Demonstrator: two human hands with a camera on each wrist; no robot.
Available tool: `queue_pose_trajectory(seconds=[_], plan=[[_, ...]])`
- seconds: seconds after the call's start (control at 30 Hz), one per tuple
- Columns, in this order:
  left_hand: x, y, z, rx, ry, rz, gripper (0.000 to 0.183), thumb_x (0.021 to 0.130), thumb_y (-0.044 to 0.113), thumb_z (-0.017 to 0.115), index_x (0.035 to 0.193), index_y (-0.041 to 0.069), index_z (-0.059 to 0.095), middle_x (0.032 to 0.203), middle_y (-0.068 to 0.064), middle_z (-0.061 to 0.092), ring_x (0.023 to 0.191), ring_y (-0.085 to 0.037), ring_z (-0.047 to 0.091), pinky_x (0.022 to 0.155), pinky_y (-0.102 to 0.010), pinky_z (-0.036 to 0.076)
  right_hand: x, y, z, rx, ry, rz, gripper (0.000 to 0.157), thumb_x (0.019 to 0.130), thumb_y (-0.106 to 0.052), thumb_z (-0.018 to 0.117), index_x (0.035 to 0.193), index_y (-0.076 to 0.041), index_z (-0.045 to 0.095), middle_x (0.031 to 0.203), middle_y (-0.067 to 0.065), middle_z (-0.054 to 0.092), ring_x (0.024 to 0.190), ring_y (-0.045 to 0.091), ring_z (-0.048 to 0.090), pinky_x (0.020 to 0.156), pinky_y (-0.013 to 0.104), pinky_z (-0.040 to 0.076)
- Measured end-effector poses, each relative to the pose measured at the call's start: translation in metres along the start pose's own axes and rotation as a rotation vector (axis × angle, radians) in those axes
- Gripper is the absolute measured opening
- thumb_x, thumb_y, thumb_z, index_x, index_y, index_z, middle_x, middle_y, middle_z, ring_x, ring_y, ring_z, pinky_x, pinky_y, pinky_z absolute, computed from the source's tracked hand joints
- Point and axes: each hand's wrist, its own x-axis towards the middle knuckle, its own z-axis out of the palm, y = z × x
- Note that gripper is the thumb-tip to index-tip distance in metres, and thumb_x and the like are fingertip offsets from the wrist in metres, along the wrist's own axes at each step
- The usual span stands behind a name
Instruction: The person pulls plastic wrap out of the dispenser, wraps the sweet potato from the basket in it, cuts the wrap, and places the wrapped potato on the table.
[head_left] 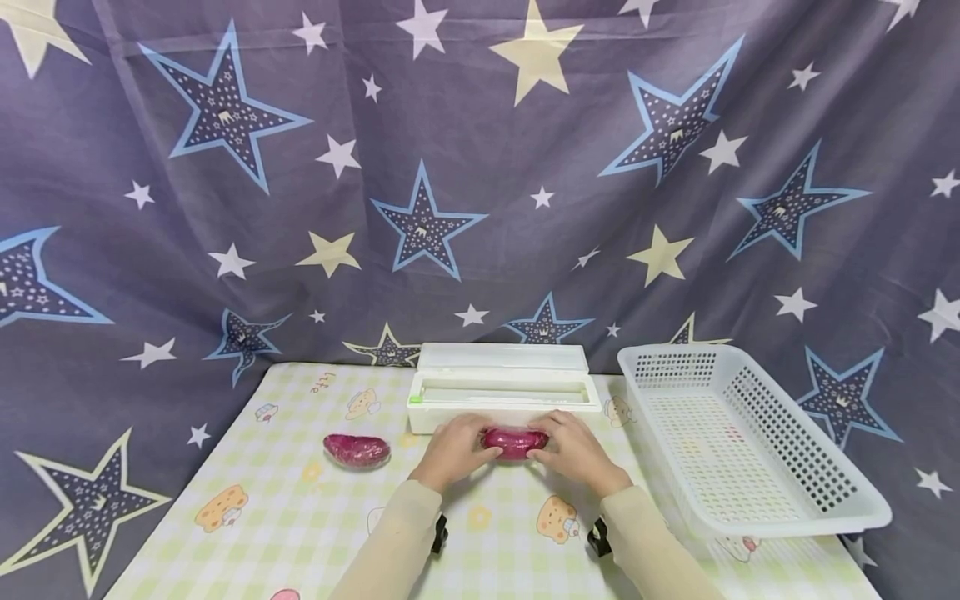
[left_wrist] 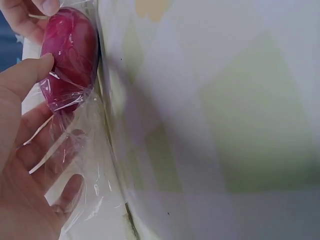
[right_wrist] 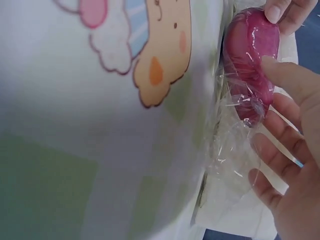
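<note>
A purple-red sweet potato (head_left: 513, 443) in clear cling film lies sideways between both hands, just in front of a white cling film dispenser (head_left: 504, 392) with its lid raised. My left hand (head_left: 454, 451) holds its left end, the thumb (left_wrist: 35, 70) on the film and the fingers behind. At the opposite end, my right hand (head_left: 573, 451) grips it the same way, thumb (right_wrist: 282, 72) on the near side. Loose film (right_wrist: 232, 160) trails past the ends, over the fingers, in both wrist views. Farther left rests a second wrapped sweet potato (head_left: 357, 451).
A white perforated plastic basket (head_left: 795, 527) stands on the right of the table. The dispenser has a green piece (head_left: 416, 400) at its left end. A checked cloth with cartoon prints (head_left: 300, 517) covers the table, and a star-patterned curtain (head_left: 480, 225) hangs behind.
</note>
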Motion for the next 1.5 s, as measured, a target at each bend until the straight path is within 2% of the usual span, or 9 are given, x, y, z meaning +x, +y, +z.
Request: queue_pose_trajectory(seconds=[0.13,0.33,0.53,0.7,0.8,0.87,1.07,1.33,1.5], plan=[[-0.003,0.001,-0.002,0.005,0.0,-0.01,0.052,0.088,0.043,0.075,0.13,0.013,0.066,0.134,-0.006,0.061,0.128,-0.027,0.052,0.099,-0.049,0.043,-0.003,-0.001,-0.004,0.058,0.013,0.032,0.041,0.086,-0.028,0.081,0.122,-0.013,0.07,0.122,0.002,0.065,0.116,0.025,0.058,0.102,0.048,0.044],[-0.007,0.003,-0.01,-0.017,0.02,0.007,0.051,0.089,0.04,0.076,0.13,0.013,0.066,0.134,-0.007,0.061,0.127,-0.029,0.052,0.098,-0.051,0.044,-0.006,0.003,-0.012,0.115,0.089,0.084,0.033,0.089,-0.026,0.078,0.119,-0.013,0.071,0.113,-0.002,0.066,0.1,0.02,0.063,0.088,0.039,0.054],[-0.012,-0.002,-0.017,-0.03,0.032,0.005,0.049,0.089,0.04,0.075,0.13,0.014,0.066,0.134,-0.007,0.061,0.127,-0.029,0.052,0.099,-0.052,0.042,-0.008,0.011,-0.021,0.119,0.19,0.065,0.028,0.089,-0.022,0.078,0.113,-0.011,0.072,0.107,0.001,0.067,0.097,0.023,0.063,0.086,0.043,0.054],[-0.015,-0.007,-0.018,-0.038,0.055,-0.002,0.046,0.09,0.04,0.074,0.128,0.015,0.067,0.133,-0.005,0.061,0.127,-0.028,0.052,0.1,-0.051,0.042,-0.008,0.018,-0.024,0.101,0.344,0.056,0.025,0.086,-0.017,0.08,0.108,-0.006,0.072,0.102,0.008,0.069,0.098,0.03,0.061,0.091,0.05,0.048],[-0.017,-0.009,-0.019,-0.054,0.063,0.005,0.045,0.09,0.038,0.075,0.127,0.014,0.067,0.134,-0.005,0.061,0.127,-0.028,0.052,0.1,-0.052,0.042,-0.007,0.025,-0.022,0.084,0.459,0.093,0.026,0.083,-0.015,0.083,0.105,-0.004,0.073,0.102,0.013,0.069,0.098,0.034,0.06,0.093,0.051,0.045],[-0.018,-0.01,-0.02,-0.062,0.061,0.006,0.045,0.09,0.037,0.075,0.128,0.013,0.067,0.135,-0.004,0.06,0.128,-0.028,0.051,0.1,-0.053,0.042,-0.007,0.03,-0.021,0.083,0.506,0.131,0.028,0.081,-0.015,0.084,0.104,-0.003,0.073,0.104,0.014,0.068,0.1,0.036,0.058,0.094,0.051,0.044],[-0.022,-0.015,-0.021,-0.075,0.063,-0.003,0.047,0.089,0.037,0.075,0.129,0.012,0.067,0.137,-0.005,0.059,0.129,-0.028,0.051,0.102,-0.055,0.041,-0.009,0.043,-0.016,0.132,0.529,0.193,0.035,0.082,-0.017,0.084,0.108,0.001,0.07,0.111,0.018,0.065,0.109,0.04,0.056,0.101,0.053,0.042],[-0.028,-0.022,-0.025,-0.096,0.104,-0.01,0.046,0.089,0.034,0.076,0.128,0.011,0.067,0.135,-0.007,0.06,0.127,-0.028,0.052,0.107,-0.059,0.036,-0.013,0.052,-0.011,0.172,0.534,0.235,0.032,0.082,-0.015,0.084,0.106,0.001,0.071,0.112,0.019,0.065,0.109,0.039,0.058,0.101,0.052,0.043],[-0.031,-0.028,-0.03,-0.14,0.129,-0.025,0.044,0.089,0.028,0.077,0.127,0.009,0.067,0.132,-0.009,0.061,0.123,-0.029,0.056,0.106,-0.053,0.041,-0.012,0.053,-0.011,0.174,0.529,0.248,0.03,0.082,-0.015,0.084,0.104,0.0,0.072,0.112,0.018,0.066,0.108,0.038,0.06,0.102,0.051,0.043]])
